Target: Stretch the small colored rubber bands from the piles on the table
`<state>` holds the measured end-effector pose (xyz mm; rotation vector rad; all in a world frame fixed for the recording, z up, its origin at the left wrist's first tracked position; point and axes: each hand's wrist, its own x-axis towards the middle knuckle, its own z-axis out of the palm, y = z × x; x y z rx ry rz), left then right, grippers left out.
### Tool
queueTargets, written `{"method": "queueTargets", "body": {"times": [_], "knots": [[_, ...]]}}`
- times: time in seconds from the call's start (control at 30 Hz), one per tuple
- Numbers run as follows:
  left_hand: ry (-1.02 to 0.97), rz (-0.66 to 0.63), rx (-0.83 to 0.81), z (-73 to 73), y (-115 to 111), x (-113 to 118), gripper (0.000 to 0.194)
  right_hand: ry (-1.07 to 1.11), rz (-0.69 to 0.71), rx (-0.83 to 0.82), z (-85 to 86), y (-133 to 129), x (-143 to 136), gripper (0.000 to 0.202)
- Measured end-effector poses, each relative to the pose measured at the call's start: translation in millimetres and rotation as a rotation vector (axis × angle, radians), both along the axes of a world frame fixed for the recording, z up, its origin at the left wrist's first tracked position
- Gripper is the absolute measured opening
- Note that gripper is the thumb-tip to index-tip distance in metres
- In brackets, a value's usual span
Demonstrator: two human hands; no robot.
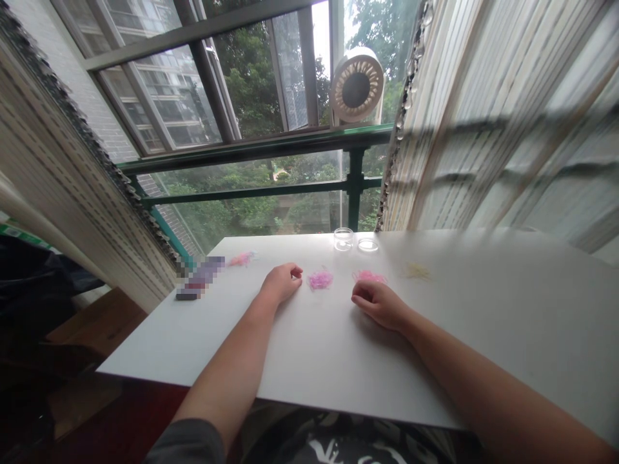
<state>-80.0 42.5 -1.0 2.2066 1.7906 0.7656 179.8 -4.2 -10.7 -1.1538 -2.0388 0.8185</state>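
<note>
L hand on or just over the white table, fingers curled in, tips turned twd the purple pile; can't tell if anything's pinched in them. R hand likewise: fingers bent into a loose curl w/ a dark hollow inside, contents can't tell.

Purple pile sits btwn the two hands, just R of the L fingers, small gap. Thin little bits, too small to say what exactly. Pink pile is right behind the R fingers, partly hidden by that hand; touching or not, can't tell. Yellow pile lies farther out, to the R of the R fingers, apart from them. Mixed pink-and-pale pile is beyond & L of the L fingers, well apart.

Clear jar stands past both sets of fingers, nr the table's far edge, w/ a shallow clear round lid just beside it on the R. Blurred-out box lies well L of the L fingers, nr the table's L edge.
</note>
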Motion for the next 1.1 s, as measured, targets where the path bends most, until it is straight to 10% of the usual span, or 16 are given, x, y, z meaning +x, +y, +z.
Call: {"method": "queueTargets", "body": {"times": [0.33, 0.6, 1.1], "knots": [[0.0, -0.031, -0.026, 9.7, -6.6, 4.8, 0.017, -0.007, 0.005, 0.0, 0.8, 0.1, 0.5, 0.01], [0.082, -0.383, -0.355, 24.3, -48.7, 33.6, 0.03, -0.014, -0.005, 0.009, 1.9, -1.7, -0.3, 0.01], [0.236, -0.118, -0.168, 11.1, -32.6, 34.9, 0.029, -0.044, 0.002, 0.015, 2.9, -2.1, 1.1, 0.011]]}}
